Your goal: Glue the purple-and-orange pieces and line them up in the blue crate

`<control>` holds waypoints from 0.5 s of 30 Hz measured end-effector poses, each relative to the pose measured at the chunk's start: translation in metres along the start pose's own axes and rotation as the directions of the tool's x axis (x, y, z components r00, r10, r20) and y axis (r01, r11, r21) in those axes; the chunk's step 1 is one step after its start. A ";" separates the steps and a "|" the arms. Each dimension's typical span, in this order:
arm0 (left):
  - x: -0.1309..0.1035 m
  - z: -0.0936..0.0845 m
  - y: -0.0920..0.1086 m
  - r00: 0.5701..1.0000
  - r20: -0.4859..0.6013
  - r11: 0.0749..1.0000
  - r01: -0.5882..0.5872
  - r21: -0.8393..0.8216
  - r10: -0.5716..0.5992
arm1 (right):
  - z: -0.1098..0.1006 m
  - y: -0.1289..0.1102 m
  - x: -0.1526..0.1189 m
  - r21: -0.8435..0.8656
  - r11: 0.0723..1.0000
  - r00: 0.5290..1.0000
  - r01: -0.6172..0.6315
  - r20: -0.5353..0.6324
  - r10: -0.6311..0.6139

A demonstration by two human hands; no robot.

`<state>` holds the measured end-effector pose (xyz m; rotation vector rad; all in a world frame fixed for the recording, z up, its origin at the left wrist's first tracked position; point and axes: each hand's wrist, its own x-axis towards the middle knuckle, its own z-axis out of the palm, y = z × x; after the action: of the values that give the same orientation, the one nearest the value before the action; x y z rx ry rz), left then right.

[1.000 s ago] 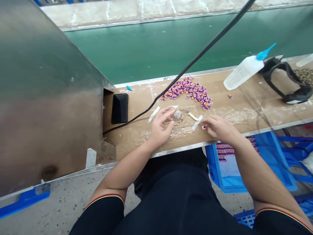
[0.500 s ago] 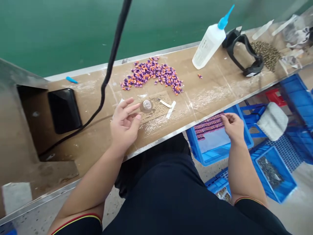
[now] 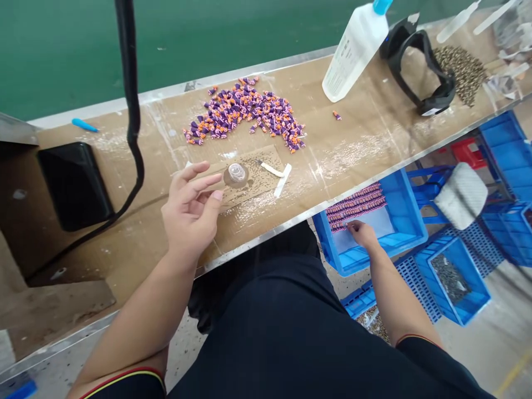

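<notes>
My left hand (image 3: 191, 208) hovers above the bench with fingers loosely spread and nothing in them. Just right of its fingertips, a small round clear cap of glue-like liquid (image 3: 237, 173) sits on a cardboard piece (image 3: 266, 185) scattered with tiny dark specks. My right hand (image 3: 362, 233) reaches into a blue crate (image 3: 409, 213), fingertips pinched at the near end of rows of small purple-and-orange pieces (image 3: 357, 205). What the pinch holds, if anything, is hidden. A heap of such loose figurine-like pieces (image 3: 249, 111) lies on the bench behind the cardboard.
A white bottle (image 3: 353, 52) stands at the back, with one loose piece (image 3: 336, 115) near it. Black goggles (image 3: 428, 72) lie by a brassy heap (image 3: 461, 69). A black phone (image 3: 75, 185) and a hanging black cable (image 3: 132, 111) are left. More blue crates (image 3: 455, 282) stand below right.
My right hand has moved left and down into the crate, to the near row's end. My left hand keeps its pose beside the cardboard. The view has shifted slightly.
</notes>
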<state>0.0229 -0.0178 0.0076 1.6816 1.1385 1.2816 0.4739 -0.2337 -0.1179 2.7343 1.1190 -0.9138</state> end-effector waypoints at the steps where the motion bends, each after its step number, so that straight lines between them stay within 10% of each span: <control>1: 0.000 0.000 0.001 1.000 0.001 1.000 0.001 0.005 -0.001 | 0.001 0.000 0.001 -0.008 1.000 1.000 0.003 0.002 -0.003; 15: 0.004 0.003 -0.002 0.989 -0.036 0.989 -0.144 0.029 0.145 | 0.010 0.003 0.003 -0.036 0.999 1.000 0.017 -0.008 -0.018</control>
<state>0.0255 -0.0137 0.0067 1.7941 1.0760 1.3984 0.4722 -0.2364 -0.1283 2.7068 1.1512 -0.8757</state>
